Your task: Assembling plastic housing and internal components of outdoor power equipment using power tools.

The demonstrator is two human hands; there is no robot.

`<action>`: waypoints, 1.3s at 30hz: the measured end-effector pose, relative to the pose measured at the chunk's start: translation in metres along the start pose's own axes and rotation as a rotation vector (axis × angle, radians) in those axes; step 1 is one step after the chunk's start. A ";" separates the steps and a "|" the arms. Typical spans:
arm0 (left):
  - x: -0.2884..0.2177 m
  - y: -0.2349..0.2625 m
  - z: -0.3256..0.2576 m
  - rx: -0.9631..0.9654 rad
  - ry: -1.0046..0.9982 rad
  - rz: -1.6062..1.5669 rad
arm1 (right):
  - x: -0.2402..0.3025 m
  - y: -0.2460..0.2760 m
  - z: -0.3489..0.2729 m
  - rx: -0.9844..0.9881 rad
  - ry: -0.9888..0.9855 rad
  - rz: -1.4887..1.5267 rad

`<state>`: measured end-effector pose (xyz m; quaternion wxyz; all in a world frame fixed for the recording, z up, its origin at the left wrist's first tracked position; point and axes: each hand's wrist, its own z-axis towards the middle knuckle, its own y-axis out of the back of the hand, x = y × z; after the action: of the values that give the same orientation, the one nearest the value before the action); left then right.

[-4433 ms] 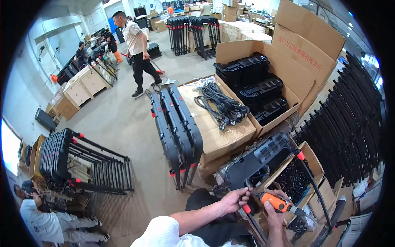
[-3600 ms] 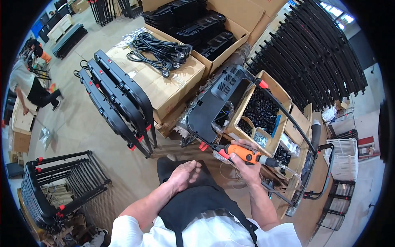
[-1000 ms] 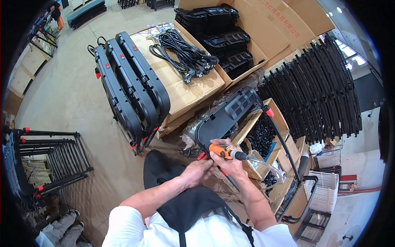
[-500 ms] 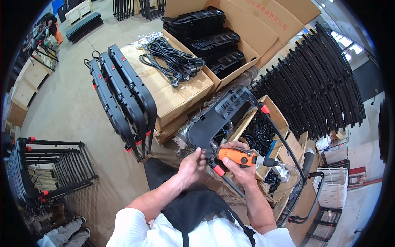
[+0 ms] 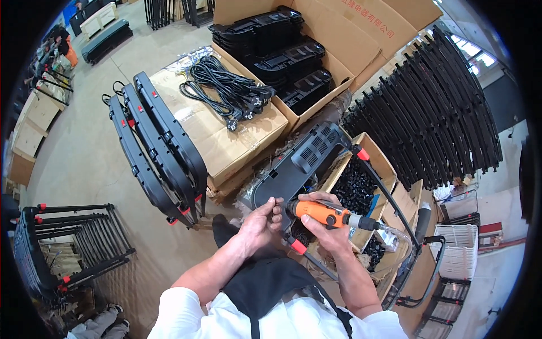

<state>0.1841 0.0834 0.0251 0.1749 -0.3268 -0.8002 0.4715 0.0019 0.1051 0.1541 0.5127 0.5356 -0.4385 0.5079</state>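
Observation:
My right hand (image 5: 330,229) is wrapped round an orange air screwdriver (image 5: 317,213) with a clear hose at its back end. The tool's front end points left, toward my other hand. My left hand (image 5: 261,224) is closed, thumb and fingers pinched together; whatever lies between them is too small to make out. Just beyond both hands rests a black plastic housing (image 5: 276,183) with vent slots, joined to a black tube frame (image 5: 387,192) with red corner pieces (image 5: 296,244).
Under the frame, a wooden bin (image 5: 384,161) holds many small black parts. Black power cords (image 5: 226,85) lie on a cardboard box (image 5: 248,133). Several finished-looking frames (image 5: 155,147) lean at its left. Behind are an open carton (image 5: 361,51) of black housings and stacked black frames (image 5: 423,113).
My left hand has shifted slightly up and the screwdriver slightly left, still in my right hand. The whole view has turned a little, moving the leaning frames leftward.

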 end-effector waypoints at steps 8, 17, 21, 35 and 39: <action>-0.021 -0.005 0.007 -0.132 0.015 0.118 | -0.017 -0.027 0.063 -0.072 -0.089 -0.026; -0.039 0.005 0.003 -0.060 0.053 0.302 | -0.046 -0.047 0.088 -0.012 -0.127 -0.226; -0.050 0.009 0.004 -0.029 0.035 0.352 | -0.047 -0.048 0.096 0.054 -0.137 -0.363; -0.065 0.017 0.002 -0.177 -0.094 0.341 | -0.031 -0.051 0.105 0.100 -0.136 -0.419; -0.065 0.016 0.012 -0.190 -0.084 0.238 | -0.029 -0.039 0.095 -0.018 -0.135 -0.192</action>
<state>0.2301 0.0363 0.0067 0.0525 -0.4144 -0.8033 0.4245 0.0462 0.0131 0.1251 0.5330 0.6035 -0.4231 0.4155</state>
